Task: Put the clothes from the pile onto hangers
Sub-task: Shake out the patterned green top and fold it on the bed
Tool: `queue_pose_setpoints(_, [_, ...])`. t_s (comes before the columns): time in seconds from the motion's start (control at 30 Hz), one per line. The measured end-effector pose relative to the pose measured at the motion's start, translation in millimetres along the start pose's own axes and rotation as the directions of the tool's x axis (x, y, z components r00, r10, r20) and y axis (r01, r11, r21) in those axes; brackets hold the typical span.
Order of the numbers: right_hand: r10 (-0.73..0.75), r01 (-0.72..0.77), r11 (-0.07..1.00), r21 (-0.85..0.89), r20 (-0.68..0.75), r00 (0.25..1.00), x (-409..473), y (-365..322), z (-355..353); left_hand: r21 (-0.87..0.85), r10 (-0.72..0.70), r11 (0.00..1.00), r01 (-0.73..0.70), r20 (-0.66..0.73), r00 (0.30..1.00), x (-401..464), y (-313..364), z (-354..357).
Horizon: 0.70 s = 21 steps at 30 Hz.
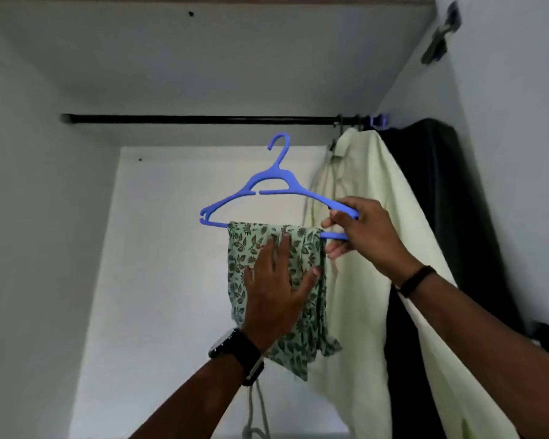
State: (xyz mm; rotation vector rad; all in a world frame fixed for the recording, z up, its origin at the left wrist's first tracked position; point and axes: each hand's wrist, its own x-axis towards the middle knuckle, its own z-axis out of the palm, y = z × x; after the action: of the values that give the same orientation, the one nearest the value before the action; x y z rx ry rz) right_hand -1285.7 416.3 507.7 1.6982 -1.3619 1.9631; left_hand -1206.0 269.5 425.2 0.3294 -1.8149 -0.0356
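A blue plastic hanger [267, 182] is held up inside a wardrobe, below the black rail [200, 119]. A green cloth with a dark leaf print [311, 312] is draped over the hanger's lower bar and hangs down. My right hand [366, 236] grips the hanger's right end, fingers round both bars. My left hand [276, 289] lies flat against the front of the printed cloth, fingers spread. The hanger's hook is free, a little below the rail.
At the rail's right end hang a pale yellow-green garment [368, 248] and a dark garment [438, 191] on hangers. Grey wardrobe walls close in left, right and above. A cord [254, 416] dangles at the bottom.
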Motion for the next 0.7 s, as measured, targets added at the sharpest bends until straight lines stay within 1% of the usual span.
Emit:
queue_pose_setpoints(0.07, [-0.042, 0.040, 0.997, -0.063, -0.034, 0.999, 36.4, 6.6, -3.2, 0.096, 0.054, 0.994, -0.061, 0.069, 0.996, 24.4, -7.2, 22.9])
queue_pose_setpoints(0.13, [-0.095, 0.082, 0.985, -0.152, -0.080, 0.992, 76.7, 19.0, -5.4, 0.147, 0.097, 0.982, -0.114, 0.116, 0.988, 54.9, -25.2, 52.9])
queue_pose_setpoints(0.2, [-0.128, 0.096, 0.973, -0.209, -0.143, 0.981, 113.6, 28.2, -9.0, 0.105, 0.148, 0.981, -0.162, 0.130, 0.980, 85.7, -40.3, 74.4])
queue_pose_setpoints(0.3, [-0.200, 0.125, 0.947, -0.297, -0.237, 0.951, 164.9, 39.6, -9.5, 0.044, 0.236, 0.969, -0.242, 0.101, 0.966, 132.0, -63.3, 102.6])
queue_pose_setpoints(0.37, [-0.233, 0.131, 0.931, -0.340, -0.277, 0.932, 193.7, 41.2, -8.1, 0.055, 0.283, 0.956, -0.288, 0.080, 0.956, 161.0, -73.5, 109.9])
queue_pose_setpoints(0.43, [-0.252, 0.118, 0.906, -0.407, -0.293, 0.922, 222.9, 44.6, -4.7, 0.053, 0.295, 0.953, -0.299, 0.075, 0.953, 187.8, -82.3, 114.2])
queue_pose_setpoints(0.53, [-0.284, 0.089, 0.841, -0.534, -0.294, 0.913, 264.9, 51.3, -1.3, 0.049, 0.292, 0.953, -0.300, 0.121, 0.949, 220.8, -92.1, 117.0])
queue_pose_setpoints(0.6, [-0.300, 0.066, 0.804, -0.590, -0.309, 0.902, 291.3, 56.9, -0.7, 0.048, 0.309, 0.947, -0.317, 0.128, 0.942, 240.1, -101.2, 121.5])
queue_pose_setpoints(0.63, [-0.314, 0.051, 0.773, -0.633, -0.313, 0.896, 302.5, 59.3, 0.4, 0.027, 0.325, 0.943, -0.330, 0.120, 0.938, 249.7, -106.7, 125.8])
queue_pose_setpoints(0.7, [-0.335, 0.018, 0.672, -0.741, -0.283, 0.899, 317.4, 60.7, 0.8, -0.020, 0.344, 0.939, -0.344, 0.103, 0.933, 263.9, -114.9, 131.5])
